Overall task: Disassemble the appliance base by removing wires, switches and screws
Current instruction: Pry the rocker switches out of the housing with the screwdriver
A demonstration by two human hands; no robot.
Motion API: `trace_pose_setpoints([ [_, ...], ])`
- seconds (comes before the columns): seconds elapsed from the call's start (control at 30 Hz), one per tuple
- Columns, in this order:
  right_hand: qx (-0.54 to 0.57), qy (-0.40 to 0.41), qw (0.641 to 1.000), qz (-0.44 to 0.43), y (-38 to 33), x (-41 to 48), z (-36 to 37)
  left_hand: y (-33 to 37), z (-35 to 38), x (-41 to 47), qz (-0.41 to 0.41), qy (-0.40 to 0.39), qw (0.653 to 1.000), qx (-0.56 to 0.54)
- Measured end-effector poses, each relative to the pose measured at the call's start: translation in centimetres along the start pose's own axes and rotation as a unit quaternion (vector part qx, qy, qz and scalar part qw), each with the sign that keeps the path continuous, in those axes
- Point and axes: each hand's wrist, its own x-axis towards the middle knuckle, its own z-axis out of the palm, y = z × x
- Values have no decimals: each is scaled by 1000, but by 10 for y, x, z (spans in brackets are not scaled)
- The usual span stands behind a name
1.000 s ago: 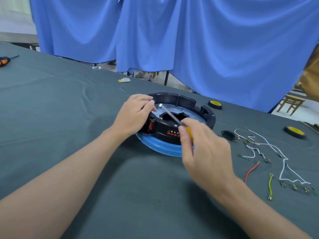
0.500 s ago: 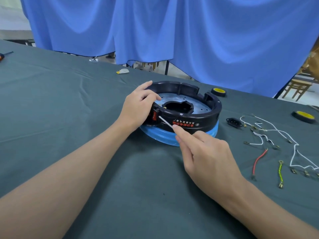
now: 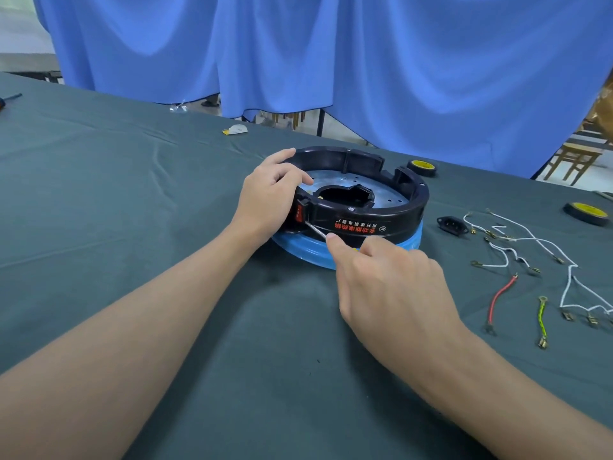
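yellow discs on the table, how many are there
2: left disc behind the base, right disc by the frame's right edge, beyond the white wires. Others may lie out of frame.

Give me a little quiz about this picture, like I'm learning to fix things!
1. True or false: the left hand grips the black base.
2. The screwdriver tip is at: A) the red switch B) the green wire C) a yellow wheel.
3. Fill in: the red wire lies on the cloth to the ____ of the base.
Key: 1 true; 2 A; 3 right.
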Motion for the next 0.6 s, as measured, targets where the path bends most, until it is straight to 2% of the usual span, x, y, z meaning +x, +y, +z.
trace_pose_setpoints([
  [0.13,-63,-72,995,-5,0,8,-12,0,1,-1,4,-3,1000,1],
  [0.2,-92,-73,993,-27,0,13,-16,0,1,-2,2,-5,1000,-1],
  [0.43,1,-67,997,-40,2,25,-22,2,0,-4,2,-3,1000,-1],
  [0.53,146,-98,984,20,26,29,-10,3,0,-4,1,-1,1000,-9],
  [0.57,242,-110,962,67,32,29,-5,3,0,-5,2,-1,1000,-8],
  [0.6,353,-122,919,127,36,28,-2,2,0,-5,1,-1,1000,-6],
])
